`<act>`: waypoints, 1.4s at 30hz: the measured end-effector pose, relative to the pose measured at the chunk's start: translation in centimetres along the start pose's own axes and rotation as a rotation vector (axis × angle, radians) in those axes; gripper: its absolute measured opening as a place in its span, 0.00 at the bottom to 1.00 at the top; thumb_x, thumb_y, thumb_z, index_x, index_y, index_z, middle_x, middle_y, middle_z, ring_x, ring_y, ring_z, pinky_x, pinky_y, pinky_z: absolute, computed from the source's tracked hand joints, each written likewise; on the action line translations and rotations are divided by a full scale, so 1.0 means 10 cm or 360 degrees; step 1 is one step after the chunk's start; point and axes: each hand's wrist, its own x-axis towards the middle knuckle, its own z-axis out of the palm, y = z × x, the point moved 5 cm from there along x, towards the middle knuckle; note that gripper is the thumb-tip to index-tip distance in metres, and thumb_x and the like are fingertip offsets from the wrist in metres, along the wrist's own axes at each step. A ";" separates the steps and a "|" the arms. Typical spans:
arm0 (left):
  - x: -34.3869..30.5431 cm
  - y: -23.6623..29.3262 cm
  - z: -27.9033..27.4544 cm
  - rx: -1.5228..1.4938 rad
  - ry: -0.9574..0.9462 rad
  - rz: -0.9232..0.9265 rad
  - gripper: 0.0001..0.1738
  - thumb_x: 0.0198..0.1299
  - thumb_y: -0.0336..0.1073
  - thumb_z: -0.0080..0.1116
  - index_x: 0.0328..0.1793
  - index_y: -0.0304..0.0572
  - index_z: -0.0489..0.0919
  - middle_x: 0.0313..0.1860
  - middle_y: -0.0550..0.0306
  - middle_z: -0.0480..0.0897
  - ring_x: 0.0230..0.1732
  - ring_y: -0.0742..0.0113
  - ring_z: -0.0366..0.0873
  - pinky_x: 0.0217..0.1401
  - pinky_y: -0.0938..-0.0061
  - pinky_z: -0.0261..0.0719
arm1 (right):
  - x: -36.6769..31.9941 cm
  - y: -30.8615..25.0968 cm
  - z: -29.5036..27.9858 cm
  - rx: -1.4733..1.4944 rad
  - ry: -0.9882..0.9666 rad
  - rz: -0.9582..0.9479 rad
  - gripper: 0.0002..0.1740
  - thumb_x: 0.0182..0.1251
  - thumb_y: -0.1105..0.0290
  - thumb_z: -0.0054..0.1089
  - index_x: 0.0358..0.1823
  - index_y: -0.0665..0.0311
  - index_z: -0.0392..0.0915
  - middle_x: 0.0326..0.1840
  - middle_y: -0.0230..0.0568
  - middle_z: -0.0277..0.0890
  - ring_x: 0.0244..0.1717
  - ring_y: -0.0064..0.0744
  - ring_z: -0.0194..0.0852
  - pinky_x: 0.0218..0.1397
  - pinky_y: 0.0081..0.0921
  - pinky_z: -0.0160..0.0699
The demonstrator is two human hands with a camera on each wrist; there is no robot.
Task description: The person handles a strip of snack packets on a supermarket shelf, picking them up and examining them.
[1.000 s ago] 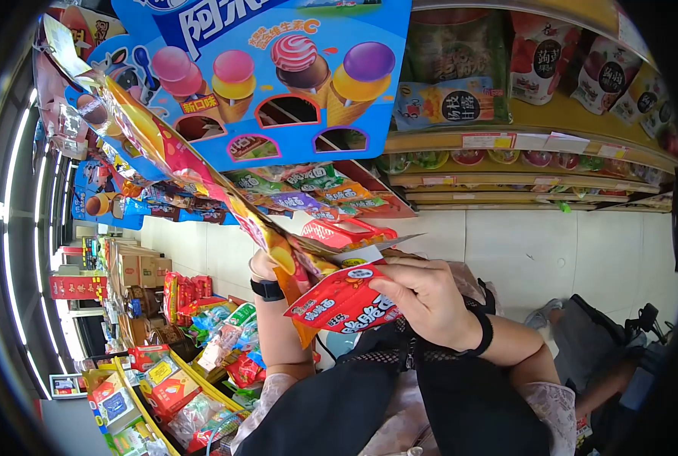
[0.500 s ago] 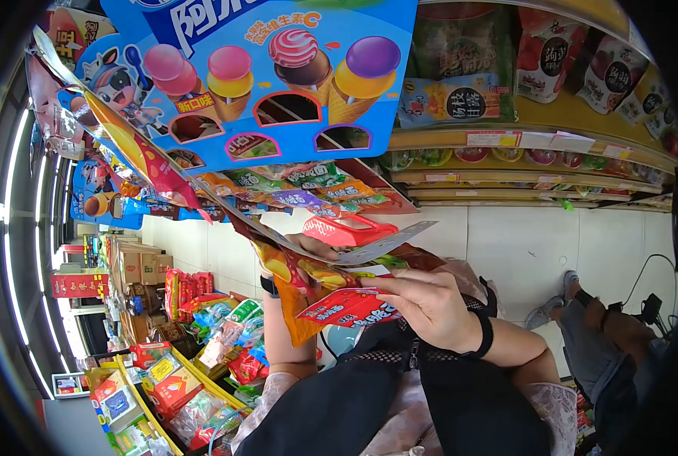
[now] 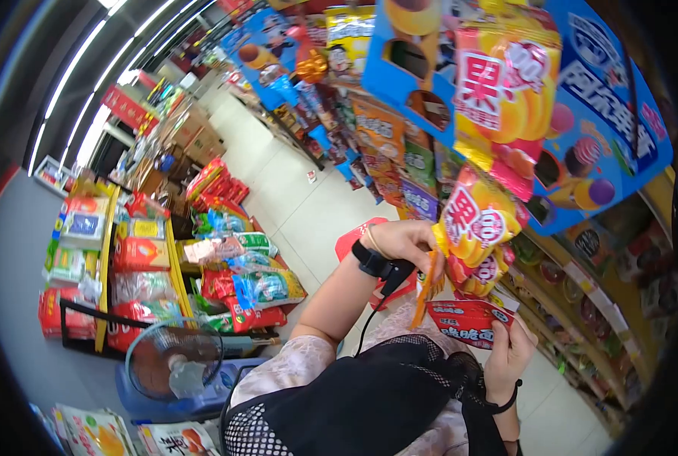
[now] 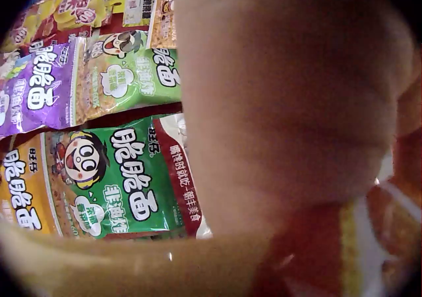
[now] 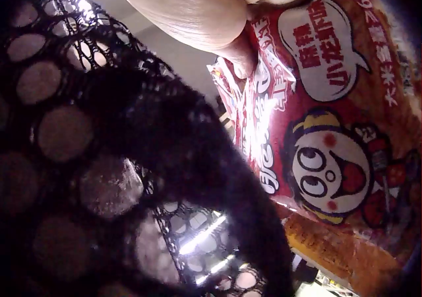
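Note:
My right hand [image 3: 508, 356] pinches the end of a red crispy-noodle packet [image 3: 460, 322] between thumb and fingers. In the right wrist view this packet [image 5: 330, 165] fills the right side, showing a cartoon face and a speech bubble, with the thumb [image 5: 244, 59] at its edge. My left hand [image 3: 401, 245], with a black wristband, has its fingers curled at the top of a narrow orange packet [image 3: 428, 292]. Right beside those fingers hang yellow fruit-candy packets [image 3: 479, 220] in a strip. The left wrist view is largely blocked by skin, hiding the left fingertips.
A blue display board with ice-cream pictures [image 3: 582, 144] stands at the upper right. Noodle packets, including a green one [image 4: 119, 178] and a purple one [image 4: 46, 89], hang near the left hand. Shelves [image 3: 582, 296] run along the right; a fan [image 3: 175, 361] and bagged goods [image 3: 259, 285] stand left.
The head view has swung round, bringing the aisle and fan into sight. The left hand has come out from behind the hanging strip. The red packet stays in the right hand.

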 end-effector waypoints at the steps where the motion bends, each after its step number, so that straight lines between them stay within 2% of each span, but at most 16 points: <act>1: -0.01 0.03 0.00 0.0014 0.0038 0.0015 0.15 0.57 0.41 0.62 0.31 0.32 0.83 0.36 0.50 0.84 0.40 0.60 0.81 0.47 0.70 0.75 | 0.01 0.00 0.00 0.0002 0.0039 -0.0030 0.07 0.59 0.80 0.50 0.36 0.77 0.76 0.24 0.45 0.74 0.25 0.27 0.70 0.32 0.22 0.66; 3: -0.03 0.06 0.04 -0.0160 0.0031 -0.0062 0.12 0.54 0.35 0.64 0.36 0.31 0.82 0.33 0.54 0.83 0.36 0.69 0.80 0.43 0.77 0.76 | 0.01 0.03 0.00 -0.0013 0.0052 -0.0007 0.07 0.60 0.80 0.50 0.37 0.77 0.75 0.25 0.44 0.75 0.26 0.26 0.70 0.34 0.21 0.66; 8: -0.01 0.07 0.05 -0.0157 0.0110 -0.0016 0.09 0.53 0.31 0.64 0.36 0.30 0.82 0.34 0.53 0.83 0.36 0.69 0.80 0.43 0.78 0.76 | 0.03 0.06 0.01 -0.0024 0.0124 -0.0125 0.07 0.62 0.79 0.50 0.36 0.77 0.75 0.24 0.41 0.74 0.25 0.25 0.68 0.33 0.22 0.66; 10: 0.01 0.07 0.07 -0.0146 0.0112 0.0039 0.13 0.56 0.38 0.63 0.34 0.31 0.82 0.31 0.54 0.83 0.34 0.71 0.80 0.40 0.80 0.75 | 0.03 0.09 -0.01 -0.0052 0.0112 -0.0053 0.07 0.63 0.79 0.50 0.36 0.77 0.75 0.24 0.42 0.74 0.26 0.24 0.68 0.33 0.21 0.66; 16: 0.07 -0.02 0.08 -0.0286 0.0219 -0.0001 0.09 0.56 0.33 0.63 0.34 0.32 0.82 0.32 0.54 0.83 0.34 0.71 0.80 0.41 0.80 0.75 | 0.04 0.10 -0.03 -0.0080 0.0142 -0.0067 0.09 0.66 0.77 0.48 0.40 0.77 0.75 0.26 0.39 0.75 0.28 0.20 0.67 0.34 0.20 0.66; 18: 0.10 -0.02 0.08 -0.0257 0.0189 0.0053 0.09 0.56 0.33 0.62 0.35 0.32 0.82 0.32 0.54 0.84 0.35 0.71 0.80 0.42 0.79 0.75 | 0.03 0.16 -0.06 -0.0109 0.0185 -0.0068 0.08 0.62 0.81 0.49 0.38 0.78 0.75 0.27 0.45 0.75 0.25 0.30 0.72 0.32 0.24 0.69; 22: 0.13 -0.04 0.07 -0.0124 0.0141 0.0055 0.10 0.54 0.33 0.64 0.35 0.31 0.82 0.32 0.54 0.84 0.35 0.71 0.79 0.42 0.78 0.75 | 0.01 0.29 -0.07 -0.0020 0.0161 0.0055 0.08 0.63 0.79 0.49 0.37 0.77 0.75 0.26 0.44 0.75 0.25 0.29 0.70 0.32 0.24 0.67; 26: 0.11 -0.07 0.06 -0.0144 0.0124 -0.0058 0.12 0.54 0.32 0.65 0.37 0.27 0.81 0.34 0.56 0.84 0.35 0.75 0.79 0.39 0.80 0.76 | -0.04 0.40 -0.16 0.0010 0.0278 0.0168 0.09 0.65 0.74 0.49 0.36 0.75 0.75 0.24 0.39 0.72 0.25 0.24 0.66 0.31 0.22 0.62; 28: 0.11 -0.05 0.07 -0.0205 0.0123 -0.0083 0.13 0.53 0.32 0.65 0.39 0.26 0.80 0.35 0.55 0.84 0.36 0.75 0.80 0.40 0.80 0.77 | -0.07 0.59 -0.22 0.0282 0.0125 0.0199 0.11 0.70 0.71 0.50 0.46 0.72 0.75 0.35 0.31 0.74 0.34 0.15 0.69 0.38 0.16 0.69; 33: 0.12 -0.08 0.09 -0.0309 0.0070 -0.0135 0.15 0.52 0.30 0.66 0.42 0.23 0.79 0.38 0.53 0.84 0.40 0.72 0.81 0.43 0.79 0.79 | -0.08 0.69 -0.26 0.0417 0.0148 0.0229 0.11 0.70 0.71 0.50 0.45 0.72 0.75 0.36 0.32 0.74 0.36 0.15 0.70 0.40 0.16 0.71; 35: 0.14 -0.01 0.12 -0.0323 0.0002 -0.0022 0.18 0.51 0.36 0.68 0.41 0.26 0.80 0.35 0.58 0.84 0.34 0.77 0.79 0.36 0.83 0.76 | -0.07 0.72 -0.27 0.0575 0.0084 0.0285 0.11 0.70 0.71 0.50 0.45 0.72 0.75 0.36 0.33 0.75 0.36 0.15 0.70 0.40 0.16 0.72; 36: 0.15 -0.01 0.12 -0.0323 0.0002 -0.0023 0.18 0.51 0.36 0.68 0.41 0.26 0.80 0.35 0.58 0.84 0.34 0.77 0.79 0.36 0.83 0.76 | -0.08 0.72 -0.27 0.0577 0.0084 0.0285 0.11 0.70 0.71 0.50 0.45 0.72 0.75 0.36 0.33 0.75 0.36 0.15 0.70 0.40 0.16 0.72; 38: 0.19 -0.01 0.11 -0.0296 -0.0045 0.0048 0.17 0.49 0.39 0.69 0.37 0.29 0.81 0.30 0.62 0.82 0.28 0.80 0.76 0.29 0.85 0.72 | -0.09 0.74 -0.30 0.0529 0.0109 0.0260 0.11 0.70 0.71 0.50 0.44 0.73 0.75 0.36 0.35 0.76 0.35 0.15 0.70 0.39 0.16 0.71; 39: 0.14 -0.11 0.04 -0.0300 -0.0057 0.0045 0.17 0.49 0.39 0.69 0.37 0.29 0.81 0.30 0.62 0.82 0.28 0.80 0.76 0.29 0.85 0.72 | -0.10 0.75 -0.29 0.0525 0.0121 0.0264 0.11 0.70 0.71 0.50 0.44 0.73 0.75 0.36 0.35 0.76 0.35 0.15 0.70 0.39 0.16 0.71; 41: 0.15 -0.45 -0.15 0.0061 -0.0140 -0.0110 0.18 0.49 0.40 0.70 0.34 0.29 0.81 0.36 0.58 0.83 0.37 0.73 0.77 0.39 0.74 0.75 | -0.13 0.72 -0.35 0.0083 0.0155 0.0141 0.09 0.68 0.72 0.51 0.42 0.72 0.75 0.34 0.34 0.75 0.32 0.19 0.69 0.39 0.19 0.69; 42: 0.14 -0.34 -0.10 -0.0051 -0.0088 -0.0051 0.19 0.47 0.43 0.71 0.32 0.31 0.81 0.34 0.59 0.82 0.36 0.73 0.75 0.39 0.72 0.73 | -0.09 0.47 -0.33 -0.0051 0.0170 0.0101 0.08 0.67 0.73 0.51 0.42 0.72 0.75 0.31 0.33 0.73 0.30 0.24 0.67 0.39 0.21 0.67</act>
